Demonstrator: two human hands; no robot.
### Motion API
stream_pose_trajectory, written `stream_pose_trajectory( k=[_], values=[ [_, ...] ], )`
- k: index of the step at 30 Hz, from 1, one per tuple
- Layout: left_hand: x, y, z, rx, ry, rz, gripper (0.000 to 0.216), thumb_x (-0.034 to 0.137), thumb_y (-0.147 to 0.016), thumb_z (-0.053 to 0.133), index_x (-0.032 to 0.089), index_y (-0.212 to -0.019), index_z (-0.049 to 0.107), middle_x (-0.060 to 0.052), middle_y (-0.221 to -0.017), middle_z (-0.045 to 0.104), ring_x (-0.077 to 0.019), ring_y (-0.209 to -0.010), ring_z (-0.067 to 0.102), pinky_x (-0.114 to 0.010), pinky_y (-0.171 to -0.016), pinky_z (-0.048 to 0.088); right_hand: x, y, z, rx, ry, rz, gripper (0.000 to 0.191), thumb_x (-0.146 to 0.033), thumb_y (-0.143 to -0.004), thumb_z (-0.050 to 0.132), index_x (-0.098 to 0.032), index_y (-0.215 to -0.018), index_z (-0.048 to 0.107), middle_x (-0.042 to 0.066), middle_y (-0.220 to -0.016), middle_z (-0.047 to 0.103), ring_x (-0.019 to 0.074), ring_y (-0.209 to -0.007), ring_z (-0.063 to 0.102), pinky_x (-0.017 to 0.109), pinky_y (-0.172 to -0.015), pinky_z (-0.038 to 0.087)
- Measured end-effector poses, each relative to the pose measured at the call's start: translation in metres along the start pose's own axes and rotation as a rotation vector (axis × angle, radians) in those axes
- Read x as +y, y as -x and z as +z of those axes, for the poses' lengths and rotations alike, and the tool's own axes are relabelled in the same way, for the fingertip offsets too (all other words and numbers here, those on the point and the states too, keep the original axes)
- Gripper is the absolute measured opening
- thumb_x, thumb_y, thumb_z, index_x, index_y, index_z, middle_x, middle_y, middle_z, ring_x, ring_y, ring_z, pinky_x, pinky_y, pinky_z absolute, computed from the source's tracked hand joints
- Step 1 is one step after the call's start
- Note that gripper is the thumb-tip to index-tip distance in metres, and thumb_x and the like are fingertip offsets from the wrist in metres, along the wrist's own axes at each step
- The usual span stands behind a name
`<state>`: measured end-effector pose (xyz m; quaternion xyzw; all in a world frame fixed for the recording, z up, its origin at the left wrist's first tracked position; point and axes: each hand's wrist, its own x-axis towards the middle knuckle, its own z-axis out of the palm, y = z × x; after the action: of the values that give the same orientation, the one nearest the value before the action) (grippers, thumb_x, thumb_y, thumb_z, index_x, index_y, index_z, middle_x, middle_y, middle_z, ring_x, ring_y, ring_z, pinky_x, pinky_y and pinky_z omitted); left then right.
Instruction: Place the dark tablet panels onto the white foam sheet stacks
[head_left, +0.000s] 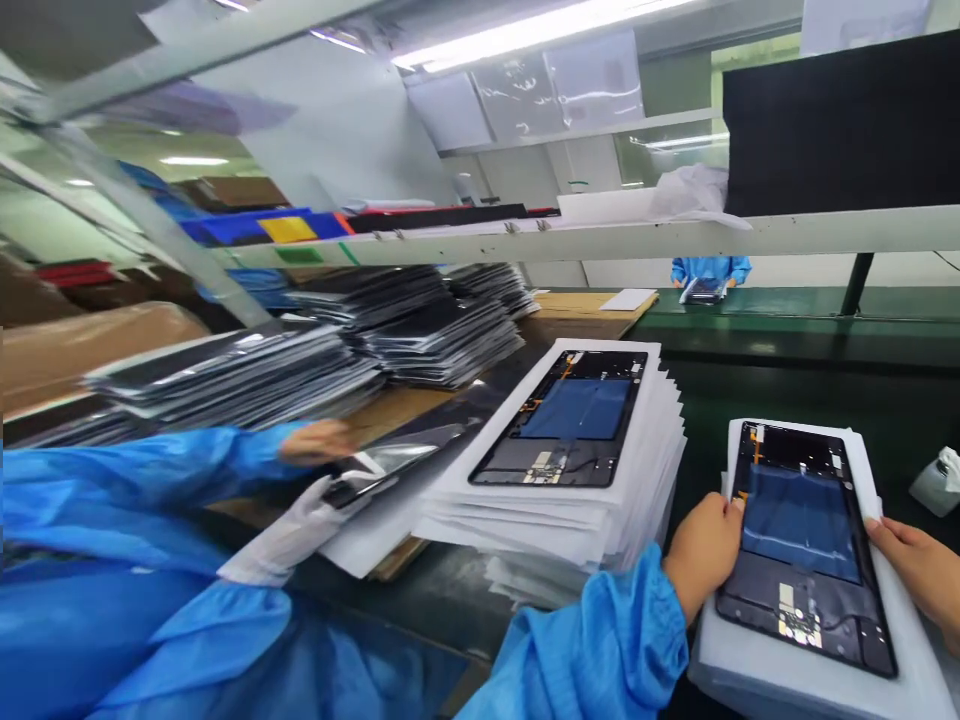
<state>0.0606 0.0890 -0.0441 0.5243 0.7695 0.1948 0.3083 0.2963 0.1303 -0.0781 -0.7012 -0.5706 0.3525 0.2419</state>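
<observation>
Both hands, left hand [701, 555] and right hand [919, 570], grip the side edges of a thin, stiff, likely fragile tablet panel [806, 545] resting on white foam sheet [862, 690].

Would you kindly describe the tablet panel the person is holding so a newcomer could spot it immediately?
On the green workbench, look to the near right corner. There the left hand and right hand grip a dark tablet panel on white foam. Unlike the similar panel atop the tall foam stack, it is held at both edges.
</observation>
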Motion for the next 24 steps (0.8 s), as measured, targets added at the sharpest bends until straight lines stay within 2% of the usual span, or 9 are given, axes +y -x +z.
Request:
stream_pose_trajectory(
  k=[4, 8, 10, 14, 18, 21, 24],
  values=[
    [0.003, -0.003, -0.002, 0.063, -0.119, -0.026, 0.03, 0.033, -0.087, 0.032, 0.013, -0.082, 0.054, -0.009, -0.079, 0.061, -0.0182, -0.071, 0.055, -0.027, -0.056, 0.027, -0.021, 0.012, -0.002, 0.023, 0.149, -0.04, 0.034, -0.046, -0.081, 0.04, -0.022, -0.087, 0.064, 0.006, -0.086, 0.064, 0.0264, -0.079, 0.059, 0.033, -0.067, 0.044],
    [0.006, 0.002, -0.005, 0.117, -0.07, -0.016, 0.028, 0.032, -0.087, 0.033, 0.014, -0.074, 0.051, -0.007, -0.074, 0.058, -0.0165, -0.067, 0.051, -0.027, -0.056, 0.027, -0.039, 0.032, -0.003, 0.066, 0.222, -0.089, 0.034, -0.041, -0.084, 0.033, -0.021, -0.084, 0.061, 0.008, -0.085, 0.062, 0.0258, -0.074, 0.057, 0.032, -0.062, 0.04],
    [0.009, 0.009, -0.011, 0.147, 0.024, -0.009, 0.029, 0.033, -0.086, 0.034, 0.015, -0.071, 0.05, -0.005, -0.072, 0.057, -0.0152, -0.066, 0.05, -0.026, -0.056, 0.027, -0.047, 0.043, -0.006, 0.106, 0.192, -0.087, 0.036, -0.044, -0.084, 0.031, -0.022, -0.088, 0.06, 0.006, -0.083, 0.062, 0.0251, -0.072, 0.057, 0.032, -0.06, 0.039],
    [0.016, 0.025, -0.021, 0.183, 0.257, -0.032, 0.03, 0.038, -0.085, 0.036, 0.015, -0.071, 0.05, -0.002, -0.068, 0.053, -0.0131, -0.062, 0.045, -0.025, -0.055, 0.027, -0.054, 0.061, -0.007, 0.201, -0.045, -0.004, 0.036, -0.054, -0.081, 0.037, -0.028, -0.091, 0.06, 0.0, -0.086, 0.062, 0.0233, -0.078, 0.056, 0.031, -0.064, 0.039],
    [0.012, 0.028, -0.018, 0.128, 0.614, -0.118, 0.035, 0.042, -0.084, 0.035, 0.014, -0.078, 0.054, -0.003, -0.073, 0.056, -0.0143, -0.066, 0.048, -0.025, -0.059, 0.033, -0.052, 0.075, 0.005, 0.289, -0.174, -0.047, 0.039, -0.059, -0.077, 0.041, -0.029, -0.092, 0.061, -0.001, -0.094, 0.061, 0.0247, -0.085, 0.055, 0.033, -0.072, 0.038],
    [0.001, 0.023, -0.013, 0.116, 0.813, -0.146, 0.042, 0.051, -0.081, 0.041, 0.013, -0.079, 0.057, -0.006, -0.079, 0.061, -0.0176, -0.074, 0.053, -0.028, -0.07, 0.039, -0.053, 0.081, 0.012, 0.228, -0.341, -0.04, 0.045, -0.063, -0.072, 0.047, -0.026, -0.093, 0.062, 0.001, -0.096, 0.062, 0.0273, -0.091, 0.054, 0.034, -0.076, 0.039],
    [-0.012, 0.017, -0.012, 0.034, 1.003, -0.173, 0.044, 0.053, -0.079, 0.045, 0.013, -0.086, 0.06, -0.009, -0.087, 0.062, -0.0186, -0.082, 0.056, -0.031, -0.079, 0.041, -0.053, 0.081, 0.013, 0.158, -0.482, 0.138, 0.05, -0.065, -0.066, 0.052, -0.025, -0.095, 0.061, 0.002, -0.099, 0.061, 0.0285, -0.093, 0.053, 0.037, -0.079, 0.041]
  ],
)
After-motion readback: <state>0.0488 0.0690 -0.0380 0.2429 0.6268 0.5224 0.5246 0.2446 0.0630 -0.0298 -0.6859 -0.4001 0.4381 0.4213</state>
